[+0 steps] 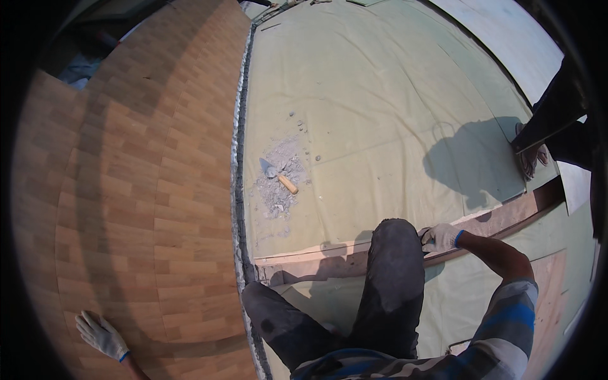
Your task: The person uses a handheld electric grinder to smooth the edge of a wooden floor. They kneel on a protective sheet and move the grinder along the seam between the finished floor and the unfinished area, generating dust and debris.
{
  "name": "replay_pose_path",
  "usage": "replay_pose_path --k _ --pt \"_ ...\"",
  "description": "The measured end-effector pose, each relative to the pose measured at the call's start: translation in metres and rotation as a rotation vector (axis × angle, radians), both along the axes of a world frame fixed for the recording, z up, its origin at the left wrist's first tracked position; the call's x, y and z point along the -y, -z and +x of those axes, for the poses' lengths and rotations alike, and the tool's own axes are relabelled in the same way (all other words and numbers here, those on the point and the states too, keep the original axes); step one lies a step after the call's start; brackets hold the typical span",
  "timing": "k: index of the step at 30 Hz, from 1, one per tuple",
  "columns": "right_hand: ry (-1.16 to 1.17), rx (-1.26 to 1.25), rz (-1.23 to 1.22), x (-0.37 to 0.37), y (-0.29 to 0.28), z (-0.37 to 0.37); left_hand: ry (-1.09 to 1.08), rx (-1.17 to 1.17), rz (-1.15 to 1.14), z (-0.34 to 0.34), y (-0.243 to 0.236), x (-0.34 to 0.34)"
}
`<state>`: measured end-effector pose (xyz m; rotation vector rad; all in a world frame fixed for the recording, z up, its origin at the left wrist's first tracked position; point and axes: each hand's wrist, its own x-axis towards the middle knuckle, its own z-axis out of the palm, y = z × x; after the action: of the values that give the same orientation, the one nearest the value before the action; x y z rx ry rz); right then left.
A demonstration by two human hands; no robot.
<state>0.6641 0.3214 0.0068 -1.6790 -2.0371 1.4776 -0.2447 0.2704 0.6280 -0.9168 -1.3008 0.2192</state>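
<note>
My left hand (103, 335), in a pale work glove with a blue cuff, lies with its fingers apart on the wood-patterned floor sheet (120, 209). My right hand (441, 237), gloved alike, is beside my right knee at the long wooden plank (345, 258). Its fingers are curled, and what they hold, if anything, is too small and dark to make out. Ahead of me a pointing trowel (288, 184) with a wooden handle rests on a heap of grey mortar rubble (277, 201). The rubble sits on a pale green sheet (373, 139).
A narrow gap with a rough whitish edge (239, 139) runs between the wood-patterned sheet and the green sheet. On the right a person in dark trousers (557, 117) stands close to the plank's far end. A blue-grey bundle (79, 71) lies at the far left.
</note>
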Motion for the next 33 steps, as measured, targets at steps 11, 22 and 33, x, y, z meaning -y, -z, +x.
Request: replay_pose_path --k 11,22,33 --pt "0.282 0.012 0.201 0.054 0.028 0.013 0.022 -0.602 -0.304 0.157 0.025 0.014" --pt "1.229 -0.437 0.038 0.092 0.049 0.054 0.169 -0.52 -0.263 0.152 0.057 -0.013" --pt "1.878 -0.689 -0.695 0.053 0.141 0.055 0.233 -0.517 -0.275 0.15 0.037 -0.017"
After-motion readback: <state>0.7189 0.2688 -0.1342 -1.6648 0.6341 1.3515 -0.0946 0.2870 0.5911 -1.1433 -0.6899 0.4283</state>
